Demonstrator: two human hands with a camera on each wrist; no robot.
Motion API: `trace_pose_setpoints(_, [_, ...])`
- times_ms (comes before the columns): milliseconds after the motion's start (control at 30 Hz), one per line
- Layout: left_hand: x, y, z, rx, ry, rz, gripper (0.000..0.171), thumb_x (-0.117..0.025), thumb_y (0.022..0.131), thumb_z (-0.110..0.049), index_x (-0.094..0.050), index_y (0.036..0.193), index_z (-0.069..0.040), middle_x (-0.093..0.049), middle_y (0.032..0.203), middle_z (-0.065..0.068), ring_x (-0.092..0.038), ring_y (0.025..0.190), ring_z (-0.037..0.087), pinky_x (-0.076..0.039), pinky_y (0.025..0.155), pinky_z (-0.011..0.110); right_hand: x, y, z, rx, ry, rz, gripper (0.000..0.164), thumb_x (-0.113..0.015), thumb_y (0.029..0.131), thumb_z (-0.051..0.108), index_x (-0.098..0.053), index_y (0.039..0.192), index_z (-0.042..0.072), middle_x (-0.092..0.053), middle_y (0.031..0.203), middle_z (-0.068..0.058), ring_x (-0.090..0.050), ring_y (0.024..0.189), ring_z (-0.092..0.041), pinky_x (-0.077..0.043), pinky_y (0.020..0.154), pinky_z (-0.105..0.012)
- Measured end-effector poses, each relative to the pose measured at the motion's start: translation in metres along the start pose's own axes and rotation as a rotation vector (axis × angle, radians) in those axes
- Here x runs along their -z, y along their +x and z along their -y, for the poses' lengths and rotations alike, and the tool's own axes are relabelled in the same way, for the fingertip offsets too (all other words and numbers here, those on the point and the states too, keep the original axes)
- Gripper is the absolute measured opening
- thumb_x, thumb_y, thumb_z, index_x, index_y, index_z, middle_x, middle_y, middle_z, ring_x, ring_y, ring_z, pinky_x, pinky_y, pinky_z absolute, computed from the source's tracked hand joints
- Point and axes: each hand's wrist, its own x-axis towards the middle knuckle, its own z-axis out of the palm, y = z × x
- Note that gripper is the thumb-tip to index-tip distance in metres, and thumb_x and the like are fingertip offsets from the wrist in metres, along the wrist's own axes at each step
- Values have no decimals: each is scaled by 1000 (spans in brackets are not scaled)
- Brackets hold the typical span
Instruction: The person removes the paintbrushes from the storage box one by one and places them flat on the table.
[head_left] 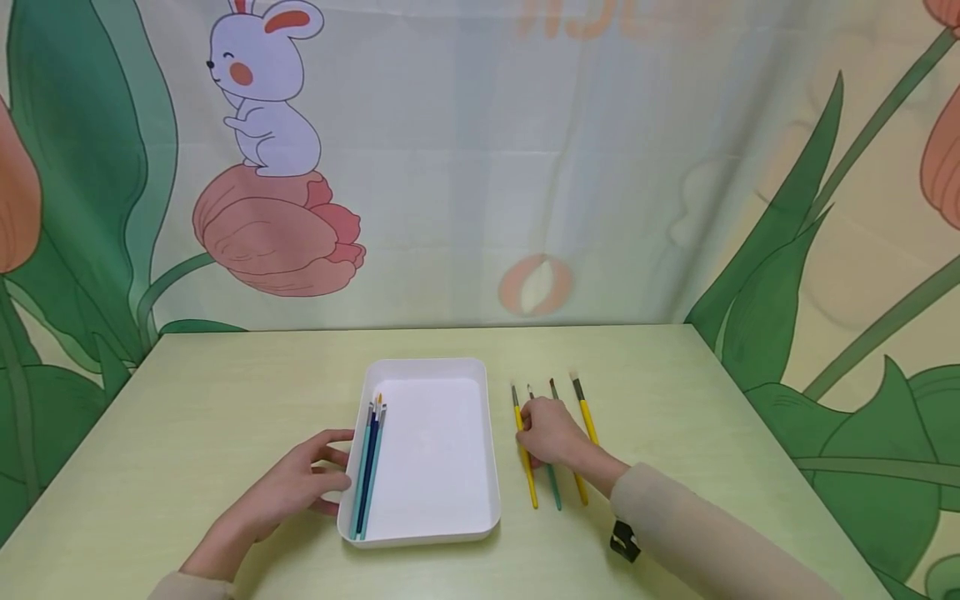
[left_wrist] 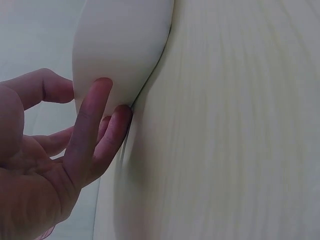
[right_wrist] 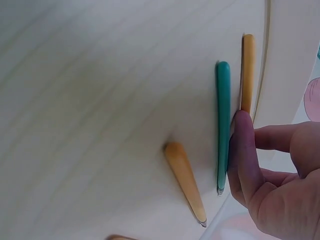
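A white rectangular tray (head_left: 427,467) lies on the table, with several slim teal and dark blue paintbrushes (head_left: 367,475) along its left inner side. My left hand (head_left: 303,479) rests its fingertips against the tray's left outer wall, fingers loosely extended, as the left wrist view also shows on the tray wall (left_wrist: 120,45). To the tray's right, my right hand (head_left: 551,433) pinches the leftmost yellow paintbrush (right_wrist: 248,70) by its handle, between thumb and fingers. Beside that brush lie a green paintbrush (right_wrist: 223,125) and a yellow paintbrush (right_wrist: 186,180); the hand partly hides both in the head view.
Farthest right in the row is another yellow paintbrush (head_left: 587,417), its bristles pointing to the back. The light wooden table (head_left: 247,375) ends at a printed curtain (head_left: 427,208) with a rabbit and tulips. A black wrist device (head_left: 624,542) hangs under the right sleeve.
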Motion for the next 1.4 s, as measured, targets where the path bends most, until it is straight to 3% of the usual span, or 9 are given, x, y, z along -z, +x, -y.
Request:
trace_pose_setpoints(300, [0, -1, 0, -4, -12, 4, 66, -64, 92, -1, -37, 153, -1, -50, 129, 25, -61, 104, 33, -62, 75, 48, 1, 1, 0, 15, -21, 0, 12, -70, 93, 3, -61, 89, -3, -62, 71, -7, -65, 47, -14, -54, 52, -24])
trace_pose_setpoints(367, [0, -1, 0, -4, -9, 5, 66, -63, 92, -1, -37, 153, -1, -50, 129, 25, -61, 104, 33, -62, 75, 48, 1, 1, 0, 28, -26, -4, 14, -71, 93, 3, -60, 85, -1, -62, 70, -6, -66, 48, -14, -58, 62, -26])
trace_pose_setpoints(533, [1, 0, 0, -7, -12, 9, 66, -64, 92, -1, -36, 153, -1, -50, 129, 25, -61, 105, 33, -62, 75, 48, 3, 0, 0, 36, -28, -10, 15, -74, 91, 5, -64, 96, -5, -62, 76, -5, -67, 49, -15, -59, 89, -38])
trace_pose_setpoints(667, [0, 0, -2, 9, -14, -1, 65, -65, 92, -1, -39, 152, -3, -51, 128, 24, -61, 104, 33, -62, 75, 48, 3, 1, 0, 34, -28, -13, 24, -75, 91, 6, -65, 107, -9, -63, 76, -4, -66, 49, -15, -55, 96, -42])
trace_pose_setpoints(833, [0, -1, -3, 18, -20, -7, 64, -65, 92, -2, -40, 151, -4, -51, 128, 24, -61, 104, 34, -62, 76, 47, 5, 0, 2, 22, -25, -15, 39, -75, 91, 7, -62, 123, -12, -64, 81, -4, -67, 51, -16, -60, 80, -34])
trace_pose_setpoints(933, [0, -1, -3, 18, -19, -6, 64, -65, 92, -2, -40, 151, -4, -51, 129, 24, -61, 104, 34, -62, 76, 47, 5, 0, 3, 19, -2, -17, 39, -74, 92, 7, -62, 125, -10, -62, 82, -5, -67, 52, -18, -58, 61, -28])
trace_pose_setpoints(1033, [0, -1, -3, 23, -15, -7, 65, -66, 92, -2, -41, 151, -4, -51, 129, 24, -61, 104, 34, -62, 76, 47, 6, -1, 3, 52, 31, -34, 33, -73, 92, 5, -62, 121, -7, -61, 82, -6, -67, 52, -21, -54, 52, -27])
trace_pose_setpoints(1200, [0, -2, -3, 26, -15, -3, 65, -67, 92, -3, -40, 151, -4, -51, 128, 23, -61, 104, 33, -62, 76, 47, 6, -1, 6, 136, 54, -89, 24, -71, 92, 2, -64, 113, -6, -60, 80, -5, -63, 50, -18, -53, 52, -27])
trace_pose_setpoints(1400, [0, -2, -4, 19, -14, 1, 64, -66, 93, -4, -40, 152, -4, -51, 128, 23, -61, 104, 33, -62, 76, 47, 5, -1, 13, 272, 3, -210, 16, -70, 89, 3, -69, 104, -2, -60, 74, 3, -57, 64, -11, -52, 62, -29])
